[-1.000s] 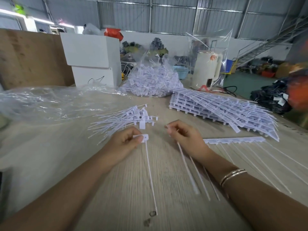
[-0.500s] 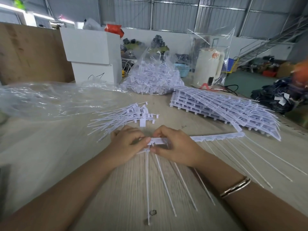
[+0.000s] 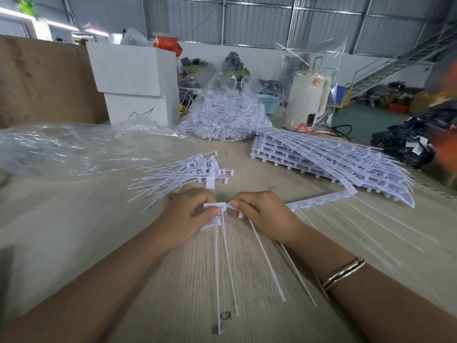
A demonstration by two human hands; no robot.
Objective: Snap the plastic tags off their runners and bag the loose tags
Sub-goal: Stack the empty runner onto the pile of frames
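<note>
My left hand [image 3: 189, 214] pinches a white plastic tag [image 3: 215, 206] by its flat head, with loose tags tucked under its fingers and their thin tails running toward me. My right hand [image 3: 263, 215] grips the left end of a white runner [image 3: 319, 199] that stretches right across the table, several tag tails hanging from it. The two hands almost touch at the tag head. A pile of loose tags [image 3: 188, 170] lies just beyond my left hand. A clear bag full of tags [image 3: 223, 115] stands at the back.
A stack of unbroken runner sheets [image 3: 331, 162] lies at the right. An empty clear plastic bag [image 3: 74, 149] spreads over the left of the wooden table [image 3: 74, 219]. White boxes [image 3: 133, 82] and a white kettle in plastic [image 3: 308, 100] stand behind.
My hands came together from apart, the right hand bringing the runner in. Now they have parted slightly, the left holding a tag head at the runner's end.
</note>
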